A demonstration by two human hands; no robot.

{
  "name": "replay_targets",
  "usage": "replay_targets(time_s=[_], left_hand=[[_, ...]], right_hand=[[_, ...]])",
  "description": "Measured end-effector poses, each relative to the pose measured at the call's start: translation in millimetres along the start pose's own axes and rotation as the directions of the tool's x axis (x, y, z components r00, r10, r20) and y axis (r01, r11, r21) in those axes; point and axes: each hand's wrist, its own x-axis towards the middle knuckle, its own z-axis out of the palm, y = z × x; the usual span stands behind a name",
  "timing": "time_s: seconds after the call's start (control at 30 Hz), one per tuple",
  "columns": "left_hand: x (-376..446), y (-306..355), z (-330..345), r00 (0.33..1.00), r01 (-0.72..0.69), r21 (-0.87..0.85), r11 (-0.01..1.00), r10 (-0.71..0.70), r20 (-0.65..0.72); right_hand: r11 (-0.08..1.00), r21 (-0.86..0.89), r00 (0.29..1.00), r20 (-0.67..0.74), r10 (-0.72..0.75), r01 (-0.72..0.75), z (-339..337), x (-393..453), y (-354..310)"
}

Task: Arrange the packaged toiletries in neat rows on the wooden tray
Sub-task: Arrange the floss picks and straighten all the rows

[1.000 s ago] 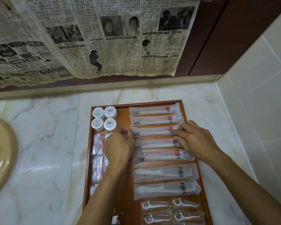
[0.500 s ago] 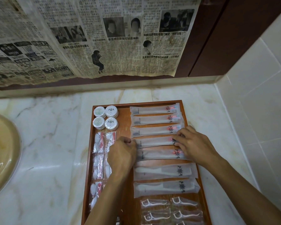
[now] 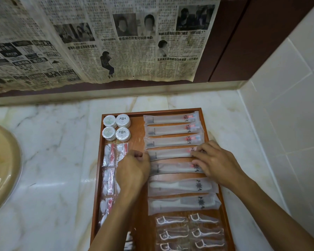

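A wooden tray lies on the marble counter. Its right column holds rows of toothbrush packets, two comb packets and several floss pick packets. Round soap packs sit at the far left corner, with cotton packets below them. My left hand has its fingers curled at the left end of the fourth toothbrush packet. My right hand lays fairly straight fingers on that packet's right end, its thumb touching the fifth packet.
A beige basin sits at the left on the marble counter. A tiled wall stands close on the right. Newspaper hangs over the dark panel behind the tray.
Both hands have moved toward me, from the third toothbrush packet to the fourth. The other packets have not moved.
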Motion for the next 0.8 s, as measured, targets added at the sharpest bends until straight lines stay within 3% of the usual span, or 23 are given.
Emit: replay_targets(time_s=[0.2,0.8], left_hand=[[-14,-18,-1,0.996,0.007,0.018,1.0,-0.008,0.088],[-17,-19,7,0.999,0.01,0.024,1.0,-0.01,0.036]], right_hand=[[0.999,0.032,0.996,0.073,-0.045,0.043,4,-16,-7],[0.998,0.014,0.995,0.075,-0.062,0.061,11,-17,-7]])
